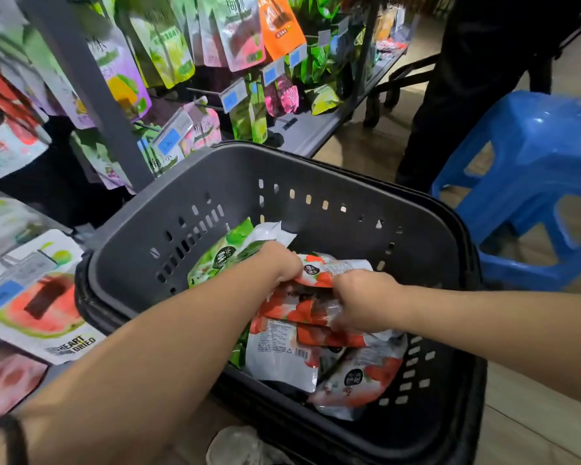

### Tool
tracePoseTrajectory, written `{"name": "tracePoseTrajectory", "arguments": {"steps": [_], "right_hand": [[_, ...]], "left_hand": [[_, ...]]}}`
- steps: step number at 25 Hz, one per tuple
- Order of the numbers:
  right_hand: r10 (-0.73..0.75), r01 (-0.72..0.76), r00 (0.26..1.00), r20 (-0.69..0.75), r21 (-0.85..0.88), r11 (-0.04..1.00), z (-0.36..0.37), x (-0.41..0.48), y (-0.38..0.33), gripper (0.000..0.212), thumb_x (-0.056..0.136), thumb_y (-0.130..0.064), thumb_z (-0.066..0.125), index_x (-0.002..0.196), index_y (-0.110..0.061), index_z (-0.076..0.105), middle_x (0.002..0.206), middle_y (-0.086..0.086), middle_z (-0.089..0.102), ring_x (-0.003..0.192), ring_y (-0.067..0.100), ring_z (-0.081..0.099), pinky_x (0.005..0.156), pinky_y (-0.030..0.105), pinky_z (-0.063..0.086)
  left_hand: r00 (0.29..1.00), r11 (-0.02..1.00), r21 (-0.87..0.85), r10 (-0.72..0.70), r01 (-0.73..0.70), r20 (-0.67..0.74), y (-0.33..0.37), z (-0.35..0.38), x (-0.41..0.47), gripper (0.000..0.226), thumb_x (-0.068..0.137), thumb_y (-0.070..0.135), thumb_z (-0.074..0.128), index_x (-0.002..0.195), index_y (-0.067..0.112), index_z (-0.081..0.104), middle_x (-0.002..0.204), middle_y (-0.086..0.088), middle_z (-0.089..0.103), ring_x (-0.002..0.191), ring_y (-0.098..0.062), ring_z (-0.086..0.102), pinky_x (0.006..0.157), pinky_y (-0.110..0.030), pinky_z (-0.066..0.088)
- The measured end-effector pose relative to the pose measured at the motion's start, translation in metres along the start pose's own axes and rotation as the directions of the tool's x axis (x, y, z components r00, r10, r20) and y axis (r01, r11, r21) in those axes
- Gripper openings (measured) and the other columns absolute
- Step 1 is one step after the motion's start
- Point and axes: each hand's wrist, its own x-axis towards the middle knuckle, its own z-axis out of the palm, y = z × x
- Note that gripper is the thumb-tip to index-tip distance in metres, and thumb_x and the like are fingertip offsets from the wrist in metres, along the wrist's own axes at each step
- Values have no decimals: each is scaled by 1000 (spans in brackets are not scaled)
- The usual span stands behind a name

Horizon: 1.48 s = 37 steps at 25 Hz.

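Observation:
A dark grey shopping basket [316, 182] stands in front of me, holding several snack pouches. Red-and-white strawberry pouches [282, 357] lie piled in its middle and right, and green pouches [215, 256] lie at its left. My left hand [279, 263] reaches in and grips the top edge of a strawberry pouch [319, 273]. My right hand [363, 303] grips a bunch of strawberry pouches just below it. Both hands' fingers are curled into the packets and hidden from view.
A rack of hanging snack pouches [168, 52] with price tags fills the left and back. Watermelon pouches [41, 313] lie on a lower shelf at left. A blue plastic stool [530, 169] stands at right, and a person in dark clothes [467, 78] stands behind it.

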Motion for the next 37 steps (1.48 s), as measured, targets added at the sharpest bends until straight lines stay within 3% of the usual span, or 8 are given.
{"name": "tracePoseTrajectory", "arguments": {"steps": [4, 8, 11, 14, 21, 25, 30, 37], "right_hand": [[37, -22, 971, -238, 66, 998, -9, 8, -2, 53, 83, -56, 70, 117, -19, 51, 117, 2, 55, 113, 26, 53, 84, 40, 48], [68, -15, 969, -238, 221, 975, -17, 19, -4, 32, 92, -36, 61, 120, -24, 55, 114, 3, 65, 110, 30, 61, 82, 40, 51], [129, 6, 947, -294, 417, 909, -38, 16, 2, 8, 87, -20, 60, 87, -23, 67, 84, -1, 74, 82, 24, 70, 74, 39, 59], [122, 55, 947, -298, 521, 852, -61, 9, 6, 24, 85, -6, 52, 69, -15, 67, 68, -1, 75, 72, 17, 71, 71, 33, 58], [144, 109, 957, -254, 769, 630, -69, 13, 0, 13, 94, -4, 59, 84, 0, 67, 80, 10, 70, 71, 21, 66, 69, 36, 58], [242, 73, 956, -168, 930, 360, -54, 20, -2, 11, 94, -5, 67, 101, 3, 69, 98, 26, 75, 81, 32, 74, 80, 45, 63], [54, -74, 995, 79, 278, 958, -20, 26, -2, 76, 76, -57, 81, 135, -15, 59, 128, 6, 66, 108, 26, 66, 92, 39, 57], [-114, 122, 991, 67, -123, 985, 16, 21, -20, 75, 69, -62, 83, 122, -19, 51, 115, 5, 57, 105, 29, 57, 80, 39, 51]], "left_hand": [[999, 930, -368, 34, -30, 5, 4, -6, -15, 22, 81, 7, 52, 99, -3, 61, 86, -25, 73, 77, -41, 75, 77, -55, 62], [988, 726, -686, 139, -52, 72, 13, -17, -36, 13, 94, 7, 51, 99, -1, 61, 98, -22, 73, 88, -34, 74, 77, -44, 65], [984, 717, -688, 175, -109, 27, 6, -31, -37, 42, 101, 47, 56, 89, 7, 61, 110, -17, 71, 101, -31, 73, 86, -45, 62], [967, 811, -530, 178, -248, -181, -8, -41, -34, 39, 88, 44, 70, 85, 6, 64, 70, -2, 60, 67, -21, 57, 70, -31, 48], [943, 739, -645, 321, -194, 84, -27, -52, -40, 45, 84, 10, 81, 126, 3, 65, 114, -11, 77, 95, -21, 76, 84, -37, 61], [958, 816, -514, 283, -265, -45, -35, -58, -39, 31, 86, 17, 82, 112, 3, 74, 98, -7, 81, 92, -25, 78, 94, -46, 60], [967, 885, -412, 138, -217, -214, -48, -63, -25, 32, 89, 26, 79, 104, 0, 69, 87, -7, 79, 79, -23, 77, 83, -46, 64], [961, 858, -457, 138, -237, -239, -54, -72, -32, 16, 95, 15, 73, 103, 2, 72, 91, -8, 79, 82, -26, 77, 84, -46, 63]]}}
